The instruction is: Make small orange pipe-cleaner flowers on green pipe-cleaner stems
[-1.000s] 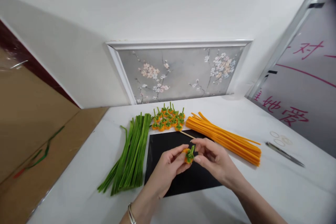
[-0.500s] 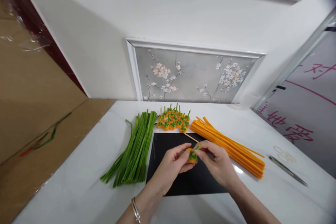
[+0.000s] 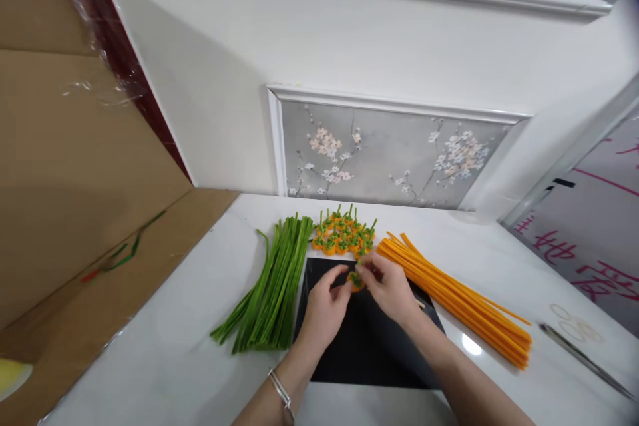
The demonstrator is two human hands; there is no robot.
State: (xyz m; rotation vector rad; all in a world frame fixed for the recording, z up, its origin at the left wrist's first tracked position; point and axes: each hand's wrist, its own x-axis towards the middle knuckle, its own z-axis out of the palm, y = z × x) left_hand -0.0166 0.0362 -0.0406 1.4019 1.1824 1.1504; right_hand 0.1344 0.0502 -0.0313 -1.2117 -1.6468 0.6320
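Note:
My left hand (image 3: 325,306) holds a small orange pipe-cleaner fruit (image 3: 356,281) with a green top between its thumb and fingers, above a black mat (image 3: 369,346). From the other side, my right hand (image 3: 387,285) pinches the fruit's green stem. Just beyond the hands stands a cluster of similar orange fruits (image 3: 342,248) with green stems pointing up. A thin wooden stick (image 3: 420,304) is mostly hidden beneath my right hand.
Green pipe cleaners (image 3: 272,286) lie bundled to the left, orange ones (image 3: 459,299) to the right. Tweezers (image 3: 584,359) and several pale rubber bands (image 3: 576,323) lie at far right. Cardboard (image 3: 100,180) borders the white table (image 3: 184,346) on the left; a wall (image 3: 229,113) stands behind.
Both hands have moved away from me with the fruit, closer to the cluster. My right hand now covers more of the stick. The whole view has shifted, so the scene sits further right.

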